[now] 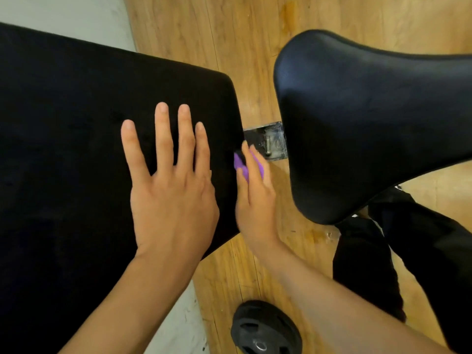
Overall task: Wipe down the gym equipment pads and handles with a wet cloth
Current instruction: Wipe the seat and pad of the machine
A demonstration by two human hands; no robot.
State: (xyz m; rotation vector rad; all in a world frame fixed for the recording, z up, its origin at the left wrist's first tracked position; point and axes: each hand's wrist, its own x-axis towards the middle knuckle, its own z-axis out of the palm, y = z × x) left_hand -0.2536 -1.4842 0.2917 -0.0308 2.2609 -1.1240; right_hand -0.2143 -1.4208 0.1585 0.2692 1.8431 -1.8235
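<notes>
The left hand (173, 200) is lying palm down on the large flat black padded gym-bench cushion (63, 123) that is filling the left of the frame. Its fingers (162, 139) are stretching out straight and spread, grasping nothing, with the forearm running in from the bottom centre. Just right of it, the right hand (255, 208) is reaching in from the lower right and pressing a small purple cloth (241, 166) against the cushion's right-hand end edge, near mid-frame. This hand is blurring, so I cannot tell whether it is clenching the cloth or only pushing on it. A smooth black saddle-shaped seat pad (370, 123) is taking up the upper right, with a grey metal bracket (273, 141) showing between the two pads. A round black weight plate (265, 328) is lying on the wooden plank floor (242, 47) at the bottom.
</notes>
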